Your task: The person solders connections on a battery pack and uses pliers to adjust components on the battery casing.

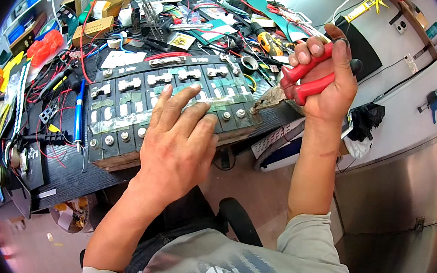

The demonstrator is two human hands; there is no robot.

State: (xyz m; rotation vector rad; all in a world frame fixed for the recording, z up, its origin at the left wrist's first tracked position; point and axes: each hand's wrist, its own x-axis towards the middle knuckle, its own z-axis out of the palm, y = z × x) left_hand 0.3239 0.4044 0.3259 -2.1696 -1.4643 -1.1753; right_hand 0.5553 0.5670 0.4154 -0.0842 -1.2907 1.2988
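The left hand (177, 142) lay flat and open on top of the dark battery pack (168, 106), fingers spread across its metal strips, gripping nothing. The pack sat at the near edge of the cluttered workbench (71, 173). The right hand (329, 76) was clenched around the red handles of pliers (294, 86), whose nose touched the pack's right end, just beside the left fingertips.

Bench is packed: wires and tools (47, 79) crowd the battery pack (125, 104) at 9 o'clock, boxes and clutter (199, 21) wall off 12 o'clock. Only open way in is 6 o'clock, over the bench edge, and 3 o'clock past the pliers (294, 86).
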